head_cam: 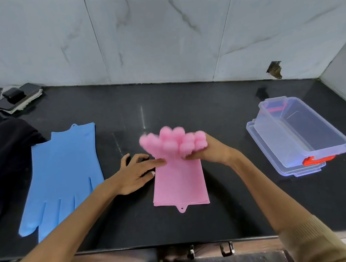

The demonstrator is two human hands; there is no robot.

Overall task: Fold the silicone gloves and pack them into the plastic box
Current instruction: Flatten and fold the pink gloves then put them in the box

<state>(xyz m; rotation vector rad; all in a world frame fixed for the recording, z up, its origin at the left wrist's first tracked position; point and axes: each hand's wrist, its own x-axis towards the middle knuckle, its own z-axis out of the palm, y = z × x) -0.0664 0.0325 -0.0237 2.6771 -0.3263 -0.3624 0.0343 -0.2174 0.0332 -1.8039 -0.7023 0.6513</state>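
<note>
Gloves lie on the black table (219,116): the blue glove (62,171) flat, well left of the pink glove (179,182). The left hand (138,171) presses straight fingers on the pink glove's left edge. The right hand (209,150) grips its raised, bristled finger end, bent up off the table. Well right of the pink glove sits the clear plastic box (306,129), open, on its lid (261,144).

Kitchen: black stone counter (187,108), tiled wall (159,38).

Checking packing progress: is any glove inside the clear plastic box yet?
No: the clear plastic box holds nothing, and both glove pairs lie on the counter.
</note>
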